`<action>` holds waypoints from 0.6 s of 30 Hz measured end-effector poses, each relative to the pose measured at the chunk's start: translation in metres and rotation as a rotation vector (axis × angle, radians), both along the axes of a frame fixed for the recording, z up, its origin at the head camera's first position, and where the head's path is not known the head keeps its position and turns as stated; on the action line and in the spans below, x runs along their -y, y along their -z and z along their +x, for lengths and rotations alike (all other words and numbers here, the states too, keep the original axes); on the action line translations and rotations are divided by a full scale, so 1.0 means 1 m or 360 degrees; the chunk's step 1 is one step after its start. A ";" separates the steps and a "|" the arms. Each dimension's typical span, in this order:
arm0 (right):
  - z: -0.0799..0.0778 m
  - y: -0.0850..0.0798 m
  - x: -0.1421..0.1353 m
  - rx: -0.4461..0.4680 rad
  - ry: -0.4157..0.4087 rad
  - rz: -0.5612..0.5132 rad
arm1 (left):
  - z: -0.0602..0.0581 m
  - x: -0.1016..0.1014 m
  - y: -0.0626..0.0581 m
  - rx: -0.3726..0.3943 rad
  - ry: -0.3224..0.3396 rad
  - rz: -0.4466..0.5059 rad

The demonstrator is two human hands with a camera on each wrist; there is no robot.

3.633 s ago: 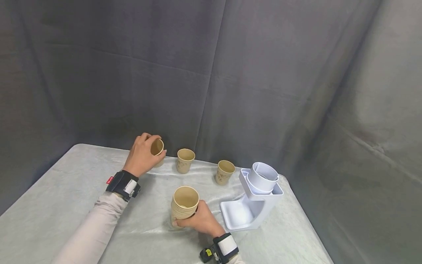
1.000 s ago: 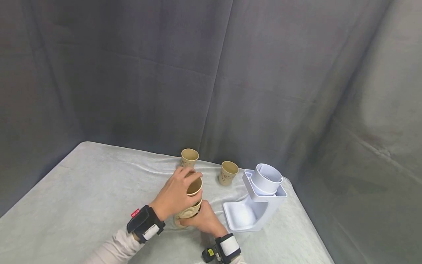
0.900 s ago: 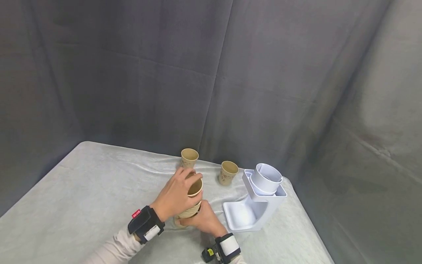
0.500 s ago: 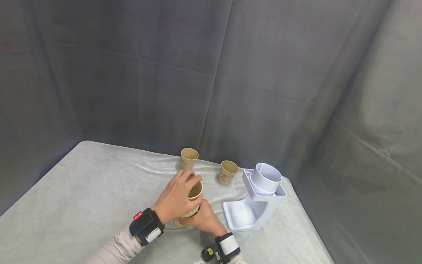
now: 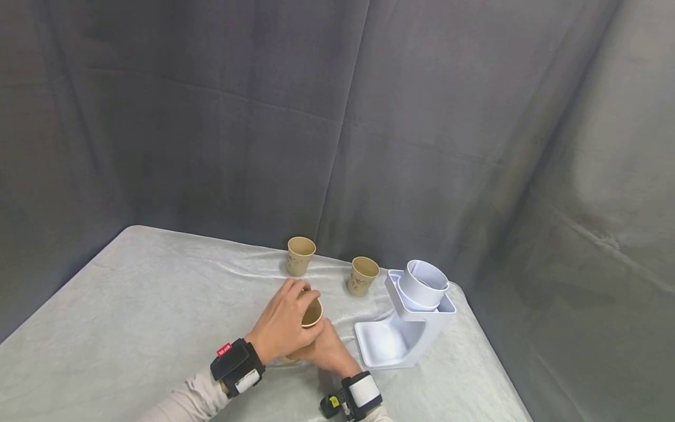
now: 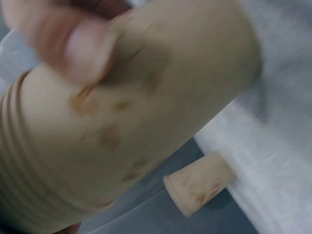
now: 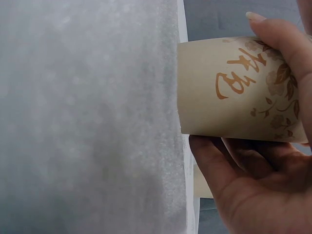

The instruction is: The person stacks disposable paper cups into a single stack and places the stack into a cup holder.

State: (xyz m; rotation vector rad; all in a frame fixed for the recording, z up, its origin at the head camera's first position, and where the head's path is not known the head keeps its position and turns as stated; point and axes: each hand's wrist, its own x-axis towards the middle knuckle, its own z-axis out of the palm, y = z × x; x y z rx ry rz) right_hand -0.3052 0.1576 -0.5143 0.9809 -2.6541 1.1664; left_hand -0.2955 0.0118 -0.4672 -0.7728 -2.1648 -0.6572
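A stack of beige paper cups stands upright near the front of the table. My right hand (image 5: 329,351) grips it low down; in the right wrist view thumb and fingers wrap the printed wall of the bottom cup (image 7: 214,92). From above, my left hand (image 5: 282,322) holds the topmost cup (image 5: 313,313) near its rim, its fingers curled over the near-left side. That cup sits down over the stack, and the two hands overlap in the head view. Several stacked rims (image 6: 24,161) show in the left wrist view. The stack's lower part is mostly hidden by the hands.
Two single paper cups stand upright along the back edge, one behind the stack (image 5: 299,264) and one further right (image 5: 361,281). A white plastic stand (image 5: 408,328) with a round white holder (image 5: 423,285) on top is to the right. Grey curtains (image 5: 211,146) enclose the table.
My left hand has brought the cup from the back left over to the stack, then lowered it down onto it. The right hand stays round the stack.
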 end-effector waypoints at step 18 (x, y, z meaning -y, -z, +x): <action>0.000 0.000 -0.002 -0.0075 0.0012 0.0023 | 0.002 0.000 0.008 0.0000 0.0007 0.0012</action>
